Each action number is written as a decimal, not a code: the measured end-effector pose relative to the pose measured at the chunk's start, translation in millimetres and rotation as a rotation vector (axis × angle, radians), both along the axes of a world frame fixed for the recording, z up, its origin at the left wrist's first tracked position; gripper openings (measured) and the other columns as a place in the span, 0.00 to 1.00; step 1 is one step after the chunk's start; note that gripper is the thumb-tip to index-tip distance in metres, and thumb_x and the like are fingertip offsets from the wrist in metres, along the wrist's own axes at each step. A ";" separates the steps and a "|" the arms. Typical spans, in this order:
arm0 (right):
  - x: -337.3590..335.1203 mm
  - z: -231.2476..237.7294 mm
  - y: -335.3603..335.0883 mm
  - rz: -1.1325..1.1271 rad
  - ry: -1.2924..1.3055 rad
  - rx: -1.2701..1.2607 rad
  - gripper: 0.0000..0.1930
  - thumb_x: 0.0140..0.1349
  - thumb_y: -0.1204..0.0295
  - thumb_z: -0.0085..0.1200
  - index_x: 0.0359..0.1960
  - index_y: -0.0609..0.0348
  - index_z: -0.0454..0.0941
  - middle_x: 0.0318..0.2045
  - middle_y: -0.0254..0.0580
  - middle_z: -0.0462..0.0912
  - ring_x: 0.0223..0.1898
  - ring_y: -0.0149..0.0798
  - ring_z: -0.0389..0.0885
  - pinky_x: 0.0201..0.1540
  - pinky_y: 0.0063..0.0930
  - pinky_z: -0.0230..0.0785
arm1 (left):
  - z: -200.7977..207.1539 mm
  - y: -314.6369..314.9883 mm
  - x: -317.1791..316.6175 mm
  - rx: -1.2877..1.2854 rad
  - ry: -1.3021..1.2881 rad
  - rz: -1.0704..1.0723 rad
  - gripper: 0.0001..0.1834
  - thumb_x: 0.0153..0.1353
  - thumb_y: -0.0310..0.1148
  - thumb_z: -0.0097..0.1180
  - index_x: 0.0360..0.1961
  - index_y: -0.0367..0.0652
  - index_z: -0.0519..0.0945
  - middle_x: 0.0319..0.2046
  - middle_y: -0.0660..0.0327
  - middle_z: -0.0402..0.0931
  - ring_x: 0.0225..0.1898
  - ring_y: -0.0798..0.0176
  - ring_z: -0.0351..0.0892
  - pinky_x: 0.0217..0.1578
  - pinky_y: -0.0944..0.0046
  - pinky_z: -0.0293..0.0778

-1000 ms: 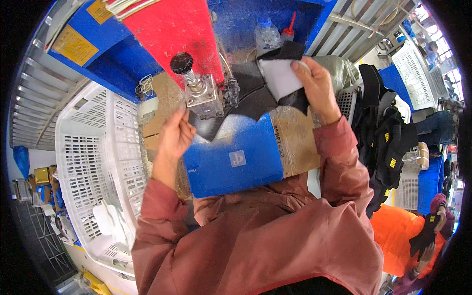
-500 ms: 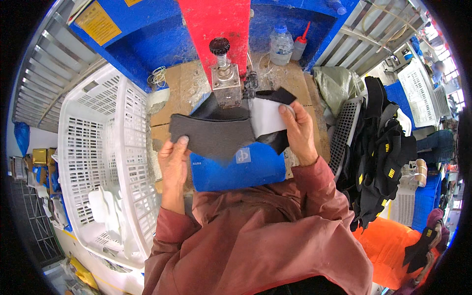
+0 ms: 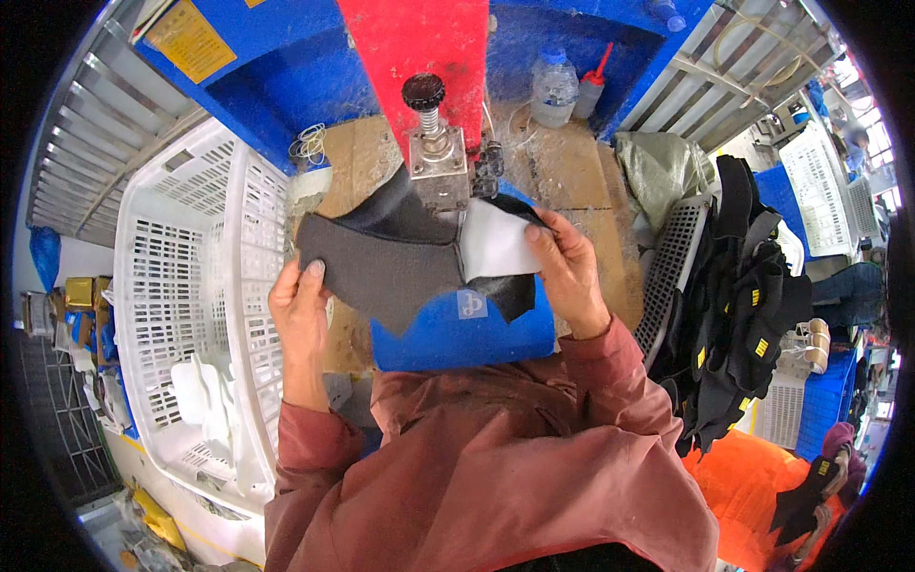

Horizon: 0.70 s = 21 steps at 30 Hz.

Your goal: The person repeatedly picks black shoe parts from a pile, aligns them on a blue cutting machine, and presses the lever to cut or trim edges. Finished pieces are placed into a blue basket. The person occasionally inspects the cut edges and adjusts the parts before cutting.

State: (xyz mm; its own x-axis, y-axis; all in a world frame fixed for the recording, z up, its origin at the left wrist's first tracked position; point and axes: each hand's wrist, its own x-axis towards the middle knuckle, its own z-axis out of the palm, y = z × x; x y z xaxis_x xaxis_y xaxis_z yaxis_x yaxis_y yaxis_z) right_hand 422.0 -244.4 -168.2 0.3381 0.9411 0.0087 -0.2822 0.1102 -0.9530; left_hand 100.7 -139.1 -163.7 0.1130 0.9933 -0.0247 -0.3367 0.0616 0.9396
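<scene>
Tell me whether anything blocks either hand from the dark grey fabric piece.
Nothing visible does: the left hand pinches the dark grey fabric piece at its left end, and the right hand holds its white panel by the right edge.

"What is hidden at the left hand [image 3: 300,310]?"
"Most of its fingers, behind the dark grey fabric piece [image 3: 381,262]."
"And at the right hand [image 3: 572,272]?"
"Some fingertips, behind the white panel [image 3: 496,240]."
"Between the hands?"
"The fabric covers part of the blue pad [image 3: 457,348], and the metal press block [image 3: 440,194] hides some of the fabric's far edge."
"Beyond them?"
"The red machine arm [image 3: 415,48] is cut off by the upper edge. The yellow notice [image 3: 189,40], past the left hand, has print too small to read."
"Right of the right hand?"
"Black fabric pieces [image 3: 734,315] partly cover the grey basket [image 3: 672,276]."
</scene>
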 end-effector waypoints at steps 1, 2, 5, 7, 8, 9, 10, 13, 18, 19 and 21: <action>1.9 -0.3 4.5 -0.003 0.009 -0.004 0.15 0.73 0.72 0.53 0.56 0.66 0.76 0.42 0.27 0.80 0.43 0.21 0.74 0.48 0.18 0.68 | 3.4 5.4 1.9 0.025 0.016 -0.017 0.15 0.68 0.25 0.59 0.55 0.37 0.80 0.42 0.66 0.82 0.38 0.72 0.79 0.38 0.69 0.76; 3.7 -0.7 9.0 -0.006 0.017 -0.008 0.14 0.73 0.72 0.52 0.56 0.66 0.76 0.42 0.27 0.80 0.43 0.21 0.74 0.48 0.18 0.68 | 6.5 12.4 4.2 0.025 0.045 -0.013 0.15 0.68 0.26 0.59 0.55 0.36 0.80 0.42 0.66 0.82 0.37 0.72 0.79 0.38 0.70 0.76; 8.7 -1.0 23.4 -0.056 -0.049 0.028 0.14 0.74 0.70 0.52 0.55 0.65 0.77 0.39 0.25 0.80 0.39 0.20 0.73 0.43 0.17 0.67 | 13.1 33.9 14.1 0.035 0.041 -0.016 0.15 0.67 0.28 0.61 0.54 0.37 0.81 0.41 0.66 0.82 0.35 0.75 0.77 0.35 0.72 0.75; 11.7 1.5 30.1 -0.083 -0.045 -0.016 0.13 0.74 0.67 0.53 0.53 0.61 0.78 0.35 0.22 0.79 0.33 0.18 0.71 0.33 0.15 0.64 | 17.6 48.7 21.6 0.031 0.070 -0.016 0.15 0.67 0.28 0.61 0.54 0.37 0.81 0.40 0.66 0.82 0.33 0.75 0.77 0.33 0.73 0.74; 12.4 3.0 34.4 -0.085 -0.032 -0.002 0.13 0.74 0.67 0.53 0.53 0.60 0.78 0.34 0.21 0.78 0.32 0.17 0.70 0.32 0.15 0.63 | 19.5 55.6 26.2 0.036 0.061 -0.031 0.15 0.67 0.28 0.61 0.54 0.38 0.81 0.39 0.67 0.83 0.33 0.76 0.77 0.32 0.74 0.74; 13.5 5.3 38.0 -0.086 -0.017 0.013 0.13 0.74 0.66 0.53 0.53 0.59 0.78 0.34 0.21 0.78 0.31 0.17 0.70 0.31 0.15 0.62 | 21.9 62.0 30.0 0.027 0.076 -0.016 0.14 0.68 0.28 0.61 0.53 0.39 0.82 0.37 0.67 0.83 0.29 0.77 0.77 0.29 0.75 0.73; 13.6 7.4 41.3 -0.085 0.004 0.034 0.13 0.74 0.65 0.54 0.53 0.58 0.78 0.33 0.20 0.78 0.30 0.17 0.69 0.29 0.15 0.61 | 24.4 66.8 33.5 0.035 0.075 -0.017 0.13 0.68 0.28 0.61 0.52 0.39 0.83 0.36 0.67 0.83 0.28 0.77 0.77 0.28 0.75 0.73; 14.5 13.1 45.1 -0.070 0.028 0.046 0.14 0.74 0.64 0.54 0.53 0.58 0.79 0.33 0.22 0.79 0.30 0.17 0.71 0.30 0.15 0.63 | 31.1 74.6 39.6 0.046 0.069 -0.016 0.11 0.68 0.27 0.60 0.50 0.39 0.84 0.34 0.67 0.83 0.26 0.77 0.76 0.26 0.74 0.74; 11.3 14.8 45.7 -0.039 0.037 0.019 0.13 0.74 0.63 0.53 0.52 0.58 0.80 0.35 0.24 0.81 0.31 0.18 0.73 0.30 0.16 0.64 | 34.4 77.4 40.0 0.031 0.082 -0.024 0.10 0.67 0.26 0.60 0.48 0.39 0.84 0.33 0.66 0.84 0.26 0.77 0.77 0.25 0.74 0.75; 10.0 14.6 46.8 -0.035 0.064 0.024 0.13 0.74 0.63 0.53 0.51 0.58 0.80 0.36 0.24 0.82 0.31 0.19 0.73 0.31 0.16 0.64 | 34.1 79.2 39.3 0.027 0.075 -0.039 0.10 0.68 0.26 0.60 0.49 0.39 0.84 0.33 0.66 0.84 0.26 0.77 0.77 0.25 0.74 0.75; 8.1 15.2 48.9 -0.027 0.112 0.019 0.13 0.74 0.64 0.53 0.51 0.58 0.80 0.37 0.24 0.82 0.32 0.19 0.74 0.31 0.16 0.65 | 32.2 85.4 39.7 0.000 0.053 -0.045 0.10 0.68 0.27 0.59 0.49 0.39 0.84 0.33 0.66 0.83 0.26 0.77 0.77 0.25 0.74 0.76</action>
State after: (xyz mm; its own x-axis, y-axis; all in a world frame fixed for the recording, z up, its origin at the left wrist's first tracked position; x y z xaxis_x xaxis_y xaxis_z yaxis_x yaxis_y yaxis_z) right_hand 430.1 -195.4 -153.0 0.3635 0.9315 -0.0133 -0.3834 0.1366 -0.9134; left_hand 140.3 -53.7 -131.5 0.1564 0.9872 -0.0321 -0.2830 0.0759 0.9561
